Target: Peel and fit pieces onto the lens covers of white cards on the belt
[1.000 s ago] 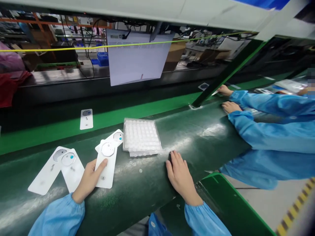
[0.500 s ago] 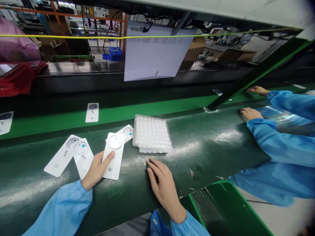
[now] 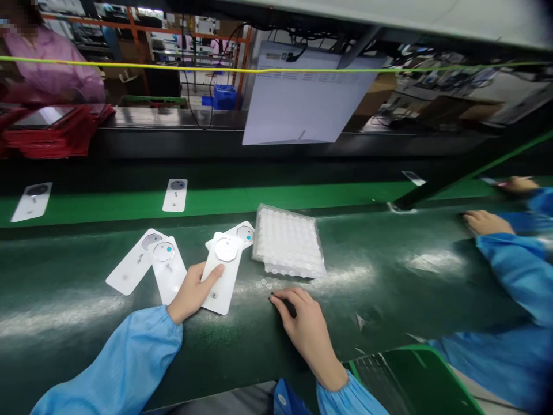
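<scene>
Left hand presses its thumb on a white card, seemingly to pin it flat on the green table, though whether its other fingers grip beneath the card edge cannot be told, and 3 more cards lie fanned just beside it. Right hand rests nearby, released and holding nothing visible, its fingertips just beside a small scatter of clear rings on the table. Clear plastic tray, its rows of pockets filled with white domes, sits touching the card group's far corner, seemingly placed within easy reach of both hands.
</scene>
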Motion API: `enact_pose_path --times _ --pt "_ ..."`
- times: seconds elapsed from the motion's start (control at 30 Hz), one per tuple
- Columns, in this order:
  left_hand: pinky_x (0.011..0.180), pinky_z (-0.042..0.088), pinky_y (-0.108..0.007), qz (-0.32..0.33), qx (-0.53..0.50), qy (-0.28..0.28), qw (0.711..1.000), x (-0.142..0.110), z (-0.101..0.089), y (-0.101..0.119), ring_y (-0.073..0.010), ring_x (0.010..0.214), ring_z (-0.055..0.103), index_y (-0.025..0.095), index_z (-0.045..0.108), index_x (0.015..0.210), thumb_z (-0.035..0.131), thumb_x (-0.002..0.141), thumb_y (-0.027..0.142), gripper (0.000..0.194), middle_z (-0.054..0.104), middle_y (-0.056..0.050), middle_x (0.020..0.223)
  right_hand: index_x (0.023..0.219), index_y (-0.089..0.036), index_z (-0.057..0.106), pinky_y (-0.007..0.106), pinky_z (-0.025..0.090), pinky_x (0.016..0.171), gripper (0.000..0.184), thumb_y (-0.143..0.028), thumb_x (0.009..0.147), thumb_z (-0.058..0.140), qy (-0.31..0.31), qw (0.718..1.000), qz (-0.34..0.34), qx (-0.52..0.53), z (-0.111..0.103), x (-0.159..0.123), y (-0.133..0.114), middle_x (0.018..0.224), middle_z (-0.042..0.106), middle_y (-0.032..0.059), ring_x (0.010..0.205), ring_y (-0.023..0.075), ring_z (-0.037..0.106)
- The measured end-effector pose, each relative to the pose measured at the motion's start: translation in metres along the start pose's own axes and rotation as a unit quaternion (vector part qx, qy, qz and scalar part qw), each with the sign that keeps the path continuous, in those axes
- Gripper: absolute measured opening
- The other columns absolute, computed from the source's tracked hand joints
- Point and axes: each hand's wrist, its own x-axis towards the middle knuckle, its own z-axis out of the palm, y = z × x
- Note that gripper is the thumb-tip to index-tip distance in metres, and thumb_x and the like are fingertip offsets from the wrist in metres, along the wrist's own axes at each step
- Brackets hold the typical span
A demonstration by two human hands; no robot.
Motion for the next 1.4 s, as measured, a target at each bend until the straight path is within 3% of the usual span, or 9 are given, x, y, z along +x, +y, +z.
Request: enact_pose_path --times 0.2,0.27,0.33,0.4,0.47,0.57,0.73,1.13,1.4 --pt "0.057 0.040 -0.025 0.016 0.010 0.008 1.000 -0.001 0.002 -0.004 -0.0165 0.067 0.056 0.013 0.064 0.082 0.061 0.090 0.063 0.051 0.064 -0.005 0.076 0.082 -0.023 0.067 0.038 0.050 0.070 0.033 -0.047 0.102 0.055 -0.086 0.991 -0.019 0.099 -0.014 0.006 -0.014 0.083 0.070 0.0067 0.078 0.0259 0.065" --pt "0.062 0.045 -0.026 0.030 0.012 0.017 0.999 -0.006 0.004 -0.004 -0.0181 0.073 0.060 0.013 0.066 0.113 0.062 0.093 0.056 0.047 0.069 -0.006 0.087 0.081 -0.024 0.065 0.034 0.050 0.066 0.028 -0.041 0.102 0.057 -0.153 0.974 -0.029 0.162 -0.020 0.009 -0.032 0.081 0.067 0.0047 0.073 0.0217 0.062" --pt "0.066 0.048 -0.027 0.053 0.013 0.022 0.998 -0.013 0.006 -0.004 -0.0178 0.074 0.063 0.018 0.035 0.155 0.065 0.094 0.046 0.073 0.073 -0.005 0.094 0.083 -0.024 0.065 0.030 0.049 0.063 0.024 -0.035 0.102 0.059 -0.194 0.955 -0.049 0.218 -0.022 0.013 -0.052 0.081 0.065 0.0029 0.069 0.0183 0.060" --pt "0.068 0.050 -0.028 0.079 0.015 0.010 0.997 -0.020 0.006 -0.002 -0.0174 0.073 0.065 0.021 0.008 0.164 0.066 0.095 0.040 0.092 0.075 -0.005 0.098 0.086 -0.024 0.068 0.029 0.049 0.063 0.017 -0.029 0.101 0.062 -0.179 0.944 -0.091 0.260 -0.017 0.023 -0.067 0.082 0.063 0.0025 0.071 0.0171 0.060" --pt "0.073 0.051 -0.029 0.092 0.012 -0.019 0.995 -0.025 0.004 -0.001 -0.0188 0.081 0.067 0.018 0.040 0.155 0.066 0.096 0.043 0.069 0.076 -0.008 0.103 0.092 -0.025 0.071 0.029 0.050 0.066 0.009 -0.022 0.099 0.066 -0.111 0.941 -0.146 0.284 -0.007 0.038 -0.076 0.085 0.063 0.0031 0.075 0.0173 0.062" --pt "0.071 0.050 -0.028 0.075 -0.016 -0.059 0.995 -0.026 -0.002 0.000 -0.0212 0.082 0.068 0.011 0.078 0.098 0.061 0.097 0.056 0.048 0.078 -0.011 0.094 0.095 -0.025 0.075 0.029 0.050 0.064 0.010 -0.016 0.094 0.071 -0.031 0.935 -0.219 0.277 0.011 0.063 -0.080 0.086 0.059 0.0034 0.076 0.0173 0.061" --pt "0.071 0.051 -0.028 0.057 -0.057 -0.037 0.996 -0.018 -0.011 -0.006 -0.0226 0.081 0.071 0.012 0.083 0.090 0.075 0.086 0.060 0.049 0.081 -0.010 0.089 0.096 -0.025 0.076 0.032 0.047 0.063 0.013 -0.013 0.092 0.074 0.006 0.930 -0.280 0.238 0.028 0.079 -0.079 0.084 0.060 0.0031 0.076 0.0182 0.058" --pt "0.075 0.057 -0.029 0.048 -0.089 0.020 0.995 -0.020 -0.006 0.001 -0.0247 0.090 0.073 0.019 0.086 0.095 0.078 0.087 0.049 0.032 0.081 -0.010 0.095 0.106 -0.024 0.074 0.033 0.051 0.071 0.019 -0.010 0.094 0.069 0.043 0.951 -0.177 0.251 0.037 0.064 -0.086 0.091 0.059 0.0044 0.084 0.0186 0.061" --pt "0.070 0.056 -0.027 0.040 -0.104 -0.031 0.993 -0.023 -0.005 0.000 -0.0236 0.088 0.073 0.016 0.084 0.103 0.070 0.091 0.057 0.045 0.080 -0.012 0.100 0.102 -0.021 0.070 0.033 0.051 0.072 0.014 -0.011 0.093 0.068 0.057 0.955 -0.204 0.209 0.033 0.064 -0.085 0.092 0.058 0.0044 0.084 0.0182 0.060"
